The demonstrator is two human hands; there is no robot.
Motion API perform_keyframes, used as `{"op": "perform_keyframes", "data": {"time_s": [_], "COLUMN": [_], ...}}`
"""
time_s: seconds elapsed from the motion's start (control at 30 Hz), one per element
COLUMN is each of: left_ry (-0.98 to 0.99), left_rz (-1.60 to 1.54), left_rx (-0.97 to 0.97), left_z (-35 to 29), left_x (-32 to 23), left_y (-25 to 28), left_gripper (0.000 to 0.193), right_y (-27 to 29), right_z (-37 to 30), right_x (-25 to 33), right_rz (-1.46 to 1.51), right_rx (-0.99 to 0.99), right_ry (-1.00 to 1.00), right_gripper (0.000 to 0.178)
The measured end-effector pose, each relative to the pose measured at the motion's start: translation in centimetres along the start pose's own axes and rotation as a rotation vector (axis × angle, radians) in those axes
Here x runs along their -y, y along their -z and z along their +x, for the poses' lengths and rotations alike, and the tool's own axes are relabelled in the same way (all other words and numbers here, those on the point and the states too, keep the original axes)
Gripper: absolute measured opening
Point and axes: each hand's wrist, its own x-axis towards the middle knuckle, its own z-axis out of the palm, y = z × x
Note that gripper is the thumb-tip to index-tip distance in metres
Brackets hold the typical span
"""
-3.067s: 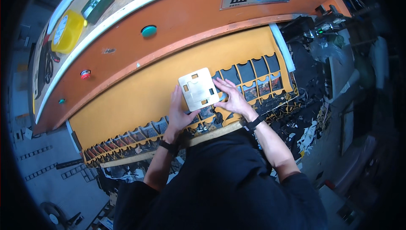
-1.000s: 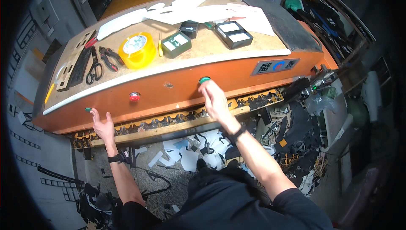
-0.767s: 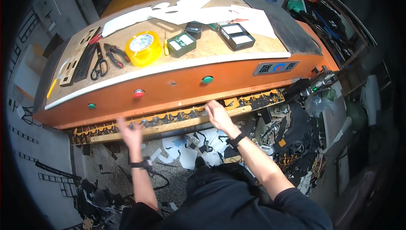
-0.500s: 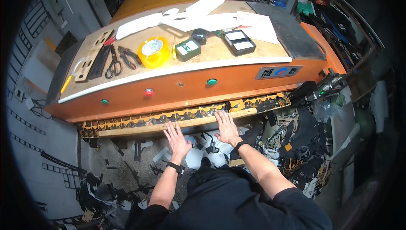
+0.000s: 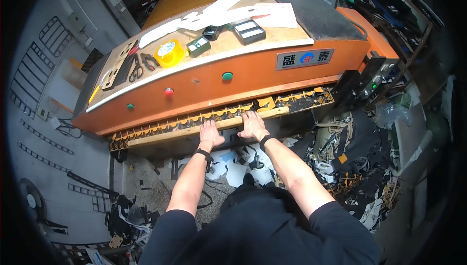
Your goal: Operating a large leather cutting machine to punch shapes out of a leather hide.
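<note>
My left hand (image 5: 210,134) lies palm down against a pale wooden strip (image 5: 170,135), its fingers stretched over the edge. Also on that strip, a little farther right, is my right hand (image 5: 253,126), with fingers extended and thumb toward the left. Neither hand grips anything that shows. Behind the strip runs a long shallow board (image 5: 194,120) with yellow-orange ribs and dark patterned bits between them. It sticks out from under the front of a big orange machine (image 5: 194,90). A yellow block (image 5: 266,103) sits on the board just beyond my right hand.
Green (image 5: 227,76) and red (image 5: 169,91) buttons dot the machine's front. On top lie a yellow tape roll (image 5: 169,54), scissors (image 5: 136,71), pliers (image 5: 149,61), small dark boxes and white sheets. Scraps (image 5: 236,173) litter the floor by my feet. Dark offcuts (image 5: 360,143) are heaped at right.
My view has shifted and tilted, so the machine sits differently in the picture. Both hands remain on the wooden strip, with my arms reaching farther forward.
</note>
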Motion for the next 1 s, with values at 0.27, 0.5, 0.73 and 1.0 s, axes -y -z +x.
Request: {"op": "perform_keyframes", "data": {"time_s": [0.27, 0.5, 0.73, 1.0], "left_ry": [-0.07, 0.114, -0.396, -0.379], "left_rz": [0.111, -0.378, -0.399, -0.247], "left_rx": [-0.193, -0.227, -0.469, -0.169], "left_z": [-3.4, -3.0, 3.0, 7.8], "left_x": [-0.2, 2.8, 0.1, 1.9], "left_y": [-4.2, -4.4, -0.9, -4.8], "left_gripper": [0.102, 0.052, 0.018, 0.059], "right_y": [-4.0, -3.9, -0.4, -0.7], "right_z": [-3.4, -5.6, -1.6, 2.1], "right_x": [-1.4, -1.3, -6.4, -7.3], "right_rz": [0.027, 0.288, 0.477, 0.232], "right_rx": [-0.097, 0.001, -0.395, -0.188], "right_ry": [0.107, 0.113, -0.223, -0.374], "right_gripper": [0.103, 0.084, 0.033, 0.029]}}
